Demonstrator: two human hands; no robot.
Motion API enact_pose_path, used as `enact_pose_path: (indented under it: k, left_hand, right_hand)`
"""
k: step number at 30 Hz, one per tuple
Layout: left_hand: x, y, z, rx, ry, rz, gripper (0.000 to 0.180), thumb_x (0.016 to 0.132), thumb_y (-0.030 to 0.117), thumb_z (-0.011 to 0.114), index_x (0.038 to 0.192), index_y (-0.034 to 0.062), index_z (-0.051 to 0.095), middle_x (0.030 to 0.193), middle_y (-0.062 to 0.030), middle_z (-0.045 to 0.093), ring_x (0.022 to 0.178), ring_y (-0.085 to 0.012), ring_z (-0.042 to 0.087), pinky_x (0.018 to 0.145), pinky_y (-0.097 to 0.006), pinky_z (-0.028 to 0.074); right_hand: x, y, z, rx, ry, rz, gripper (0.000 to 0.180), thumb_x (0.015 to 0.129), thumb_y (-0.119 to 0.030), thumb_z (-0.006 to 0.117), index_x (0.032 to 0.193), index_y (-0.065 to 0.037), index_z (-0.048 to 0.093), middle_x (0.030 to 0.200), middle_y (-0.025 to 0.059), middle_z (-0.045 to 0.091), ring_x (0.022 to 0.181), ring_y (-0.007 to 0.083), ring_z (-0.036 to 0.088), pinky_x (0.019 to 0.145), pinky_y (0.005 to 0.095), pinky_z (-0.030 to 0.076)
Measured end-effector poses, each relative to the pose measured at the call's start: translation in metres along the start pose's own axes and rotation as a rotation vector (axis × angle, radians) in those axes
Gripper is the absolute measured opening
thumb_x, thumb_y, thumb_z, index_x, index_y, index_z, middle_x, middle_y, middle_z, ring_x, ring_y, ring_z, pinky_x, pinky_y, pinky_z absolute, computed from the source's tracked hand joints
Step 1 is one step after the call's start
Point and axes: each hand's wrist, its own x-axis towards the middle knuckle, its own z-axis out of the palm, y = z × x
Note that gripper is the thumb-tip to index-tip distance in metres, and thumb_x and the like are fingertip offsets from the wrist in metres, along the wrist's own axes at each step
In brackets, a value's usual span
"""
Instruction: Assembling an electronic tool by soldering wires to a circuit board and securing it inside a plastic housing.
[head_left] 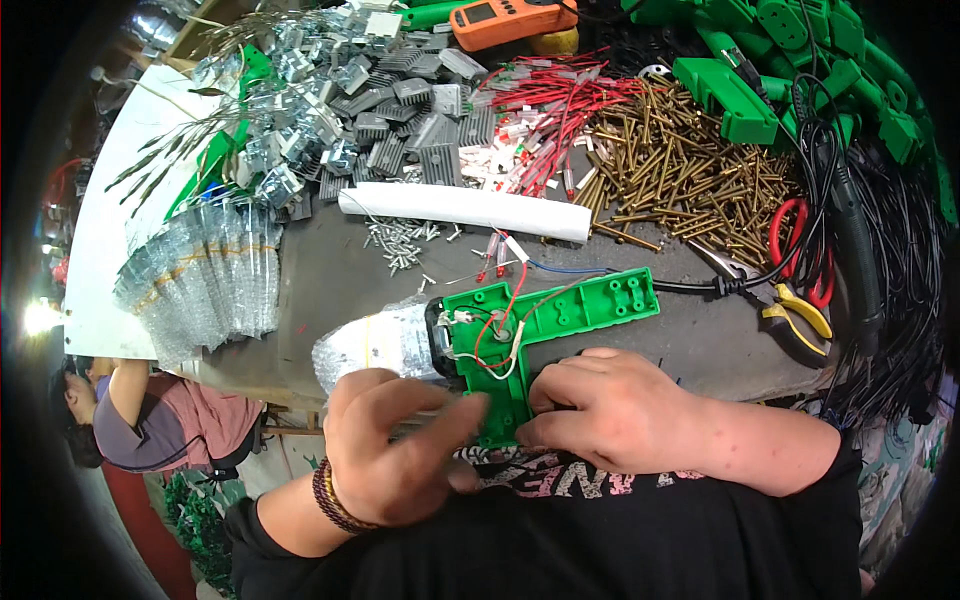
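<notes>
In front of me lies an open green plastic housing half [590, 303], shaped like a handle with a body. Red, white and dark wires run inside it, and a black cable enters at its right end. At its left side a black collar [440, 338] joins a part wrapped in clear bubble wrap [375, 345]. My right hand [612, 408] has its fingers curled and closed on the housing's lower right edge. My left hand [400, 445], somewhat blurred, hovers at the lower left of the housing, thumb and forefinger apart, with nothing visible between them.
Behind the housing are a white tube [465, 212], small screws [398, 240], brass rods [690, 150], grey finned blocks [430, 145] and red-wired lamps [545, 95]. Bubble-wrap sleeves [210, 285] lie left. Yellow-black pliers [797, 325] and black cables are right. Another person [165, 415] is at far left.
</notes>
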Motion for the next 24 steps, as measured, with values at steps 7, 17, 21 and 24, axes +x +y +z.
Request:
enact_pose_path:
  k: [7, 17, 21, 24]
  left_hand:
    - [0.052, 0.010, 0.053, -0.228, 0.131, -0.002, 0.065, 0.097, 0.058, 0.043, 0.146, 0.0148, 0.050, 0.156, -0.0249, 0.033, 0.145, -0.0474, 0.029, 0.114, -0.064, 0.021]
    - [0.054, 0.004, 0.047, -0.357, 0.156, 0.071, 0.076, 0.089, 0.059, 0.059, 0.146, 0.0094, 0.048, 0.156, -0.0259, 0.032, 0.143, -0.0480, 0.031, 0.115, -0.064, 0.016]
    - [0.047, -0.037, 0.017, -0.100, 0.389, -0.010, 0.041, 0.073, 0.009, 0.076, 0.113, 0.0066, 0.065, 0.119, -0.0151, 0.063, 0.111, -0.0374, 0.058, 0.097, -0.048, 0.043]
    - [0.032, -0.113, -0.018, 0.241, 0.417, -0.288, 0.025, 0.082, 0.003, 0.065, 0.107, 0.0011, 0.062, 0.108, -0.0188, 0.064, 0.101, -0.0385, 0.060, 0.089, -0.044, 0.048]
  right_hand:
    - [-0.001, 0.003, 0.003, 0.005, -0.061, 0.041, 0.024, 0.074, -0.015, 0.072, 0.097, -0.011, 0.068, 0.097, 0.0062, 0.062, 0.092, 0.0278, 0.063, 0.077, 0.0412, 0.049]
    - [0.003, -0.002, -0.005, 0.092, 0.026, -0.020, 0.031, 0.078, -0.017, 0.074, 0.107, -0.011, 0.069, 0.096, 0.0089, 0.064, 0.090, 0.0311, 0.065, 0.079, 0.0440, 0.053]
    - [-0.005, 0.000, -0.013, 0.182, -0.039, 0.122, 0.025, 0.087, -0.020, 0.072, 0.110, -0.011, 0.069, 0.093, 0.0086, 0.063, 0.086, 0.0297, 0.065, 0.075, 0.0405, 0.052]
    - [-0.008, -0.002, -0.011, 0.314, 0.025, 0.107, 0.022, 0.087, -0.017, 0.072, 0.107, -0.009, 0.069, 0.087, 0.0096, 0.064, 0.080, 0.0295, 0.065, 0.070, 0.0392, 0.052]
